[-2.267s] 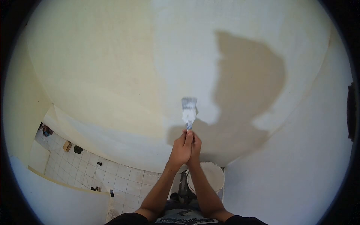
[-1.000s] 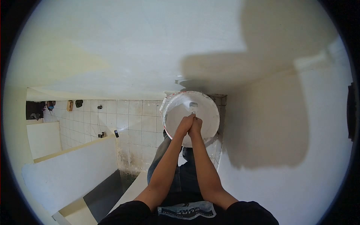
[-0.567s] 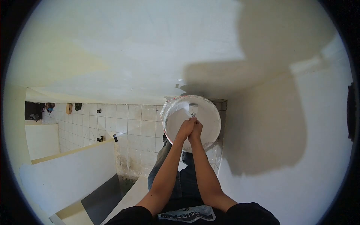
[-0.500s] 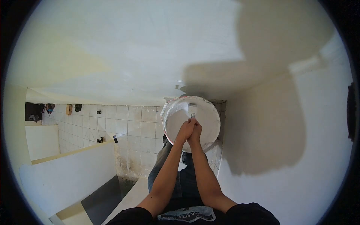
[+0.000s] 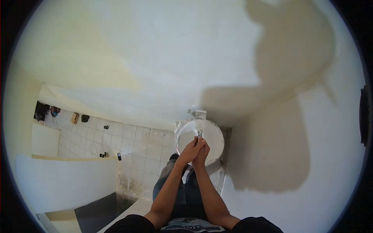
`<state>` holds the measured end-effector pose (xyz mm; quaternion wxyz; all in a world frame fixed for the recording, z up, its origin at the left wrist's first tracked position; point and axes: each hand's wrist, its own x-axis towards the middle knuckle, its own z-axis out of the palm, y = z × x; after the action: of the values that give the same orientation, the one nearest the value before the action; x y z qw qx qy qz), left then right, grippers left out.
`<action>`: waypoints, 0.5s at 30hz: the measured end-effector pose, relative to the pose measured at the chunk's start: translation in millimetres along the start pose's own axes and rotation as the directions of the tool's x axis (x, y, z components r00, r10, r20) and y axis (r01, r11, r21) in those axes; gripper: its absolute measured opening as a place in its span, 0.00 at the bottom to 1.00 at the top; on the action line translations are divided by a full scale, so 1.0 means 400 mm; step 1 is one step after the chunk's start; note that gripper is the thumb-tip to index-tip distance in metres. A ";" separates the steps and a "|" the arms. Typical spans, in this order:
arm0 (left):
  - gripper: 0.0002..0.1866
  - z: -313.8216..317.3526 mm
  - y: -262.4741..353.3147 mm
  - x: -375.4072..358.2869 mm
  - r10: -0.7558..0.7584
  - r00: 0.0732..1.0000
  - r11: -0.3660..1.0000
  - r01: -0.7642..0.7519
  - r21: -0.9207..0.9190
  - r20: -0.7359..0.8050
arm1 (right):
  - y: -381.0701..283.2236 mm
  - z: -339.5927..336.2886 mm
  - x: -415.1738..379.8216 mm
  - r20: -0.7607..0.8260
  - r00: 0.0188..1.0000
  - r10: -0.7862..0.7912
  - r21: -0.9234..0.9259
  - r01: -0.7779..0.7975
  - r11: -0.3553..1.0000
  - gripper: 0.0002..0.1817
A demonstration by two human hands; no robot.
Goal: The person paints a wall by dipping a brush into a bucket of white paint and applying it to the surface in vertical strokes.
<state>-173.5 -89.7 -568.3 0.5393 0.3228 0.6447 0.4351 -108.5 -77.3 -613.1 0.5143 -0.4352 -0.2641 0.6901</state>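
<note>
Both of my hands are closed together on the handle of a flat-ended brush or scraper [image 5: 200, 122]; which tool it is I cannot tell. My left hand [image 5: 189, 151] overlaps my right hand [image 5: 202, 152], and the fingers partly hide each other. Pale material covers the tool's wide end, which points away from me toward the wall [image 5: 155, 70]. Beneath the tool and my hands is a round white bucket [image 5: 215, 141] with pale contents.
White floor tiles [image 5: 134, 145] run left of the bucket. A low partition [image 5: 70, 174] stands at the left, with a small dark object [image 5: 119, 156] by its end. Farther back lie a brown block [image 5: 75, 118] and dark items. Another wall [image 5: 264, 202] rises at the right.
The view has shifted, and the bucket appears lower and smaller. The tool's wide end, earlier inside the bucket's outline, now reaches past its far rim. Both hands still hold it.
</note>
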 end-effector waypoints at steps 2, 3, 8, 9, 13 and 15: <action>0.31 -0.039 0.096 -0.032 0.059 0.998 0.997 -0.059 -0.047 -0.004 | -0.083 0.088 -0.009 0.068 0.996 -0.059 -0.036 0.061 0.997 0.15; 0.29 -0.058 0.153 -0.056 0.087 0.996 0.993 -0.087 -0.078 -0.012 | -0.126 0.132 -0.019 0.100 0.991 -0.087 -0.051 0.092 0.994 0.15; 0.24 -0.145 0.407 -0.176 0.264 0.959 0.943 -0.279 -0.182 -0.103 | -0.329 0.347 -0.102 0.282 0.944 -0.169 -0.137 0.214 0.967 0.19; 0.24 -0.159 0.443 -0.195 0.304 0.943 0.931 -0.324 -0.166 -0.137 | -0.353 0.381 -0.115 0.310 0.931 -0.194 -0.148 0.248 0.957 0.20; 0.24 -0.221 0.554 -0.268 0.380 0.891 0.904 -0.415 -0.107 -0.248 | -0.419 0.511 -0.164 0.378 0.876 -0.300 -0.194 0.392 0.899 0.18; 0.23 -0.255 0.609 -0.297 0.433 0.854 0.887 -0.461 -0.034 -0.290 | -0.457 0.574 -0.187 0.430 0.820 -0.378 -0.228 0.504 0.833 0.19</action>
<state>-261.1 -115.9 -293.4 0.3448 0.3724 0.5970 0.6213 -214.2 -68.1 -329.5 0.5223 -0.3040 -0.5625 0.5643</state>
